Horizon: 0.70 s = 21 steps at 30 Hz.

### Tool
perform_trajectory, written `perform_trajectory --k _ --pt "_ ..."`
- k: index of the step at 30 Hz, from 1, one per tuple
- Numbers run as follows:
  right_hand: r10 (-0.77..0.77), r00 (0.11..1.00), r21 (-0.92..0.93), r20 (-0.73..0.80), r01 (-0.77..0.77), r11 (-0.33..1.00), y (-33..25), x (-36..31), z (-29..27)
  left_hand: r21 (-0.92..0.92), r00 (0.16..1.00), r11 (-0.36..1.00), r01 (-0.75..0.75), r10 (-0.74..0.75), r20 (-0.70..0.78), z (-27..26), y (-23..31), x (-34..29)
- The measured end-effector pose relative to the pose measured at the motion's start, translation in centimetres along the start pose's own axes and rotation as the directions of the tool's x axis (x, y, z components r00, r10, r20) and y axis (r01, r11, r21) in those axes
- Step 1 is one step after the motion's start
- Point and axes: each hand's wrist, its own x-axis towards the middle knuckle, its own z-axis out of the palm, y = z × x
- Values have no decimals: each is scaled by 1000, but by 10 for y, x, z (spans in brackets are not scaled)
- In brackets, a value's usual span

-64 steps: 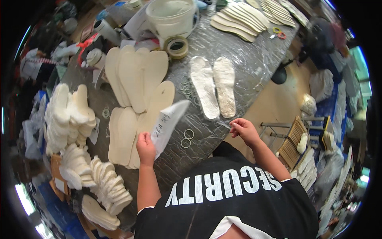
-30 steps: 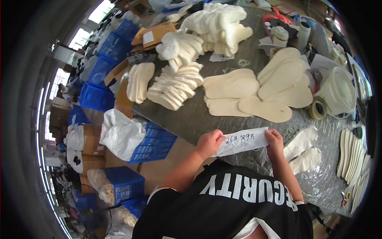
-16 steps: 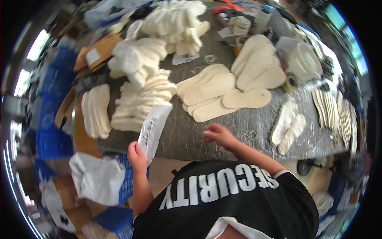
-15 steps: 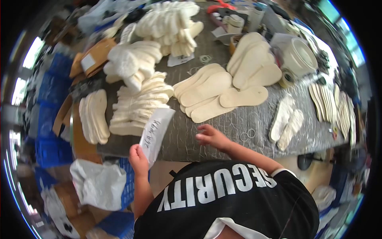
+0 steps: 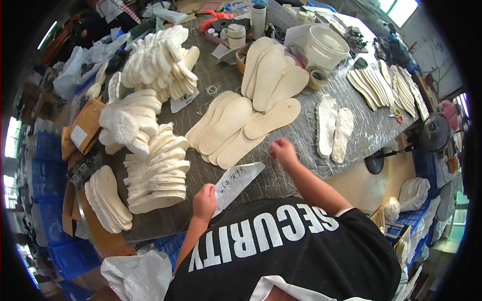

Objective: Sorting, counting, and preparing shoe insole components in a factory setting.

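My left hand (image 5: 204,201) grips a white paper slip (image 5: 235,186) with handwriting on it, held over the table's near edge. My right hand (image 5: 283,152) is closed, fingers curled together, low over the tabletop beside the loose insoles; whatever lies in its fingers is too small to make out. Just beyond it are flat cream insoles (image 5: 273,118), fanned in overlapping piles. To the left stands a tied bundle of fleecy insoles (image 5: 156,170), with another fluffy bundle (image 5: 129,120) behind it.
A pair of white fleecy insoles (image 5: 326,125) lies to the right, with tape rolls (image 5: 317,78) and a white bucket (image 5: 329,47) farther back. Scissors (image 5: 396,116) lie near insole rows (image 5: 370,88). A black fan (image 5: 435,131) stands beyond the right edge.
My right hand has gone from spread fingers to a closed grip, down by where loose rubber bands lay. The paper slip has tilted rightward in my left hand. The view has turned.
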Motion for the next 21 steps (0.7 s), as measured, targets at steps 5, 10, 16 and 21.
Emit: perform_trajectory --k 5,10,16,21 --pt "-391 894 -567 -221 208 797 -32 98 -66 142 995 987 -76 66 77 18 -4 30" --pt "-351 910 -767 -221 60 639 -52 156 -92 468 984 881 -71 -14 177 29 14 46" --pt "-121 987 -769 -102 -1 639 -57 186 -116 510 982 858 57 -139 124 26 32 56" --pt "-90 990 -367 109 124 922 -75 165 -136 268 996 963 -41 18 89 43 33 91"
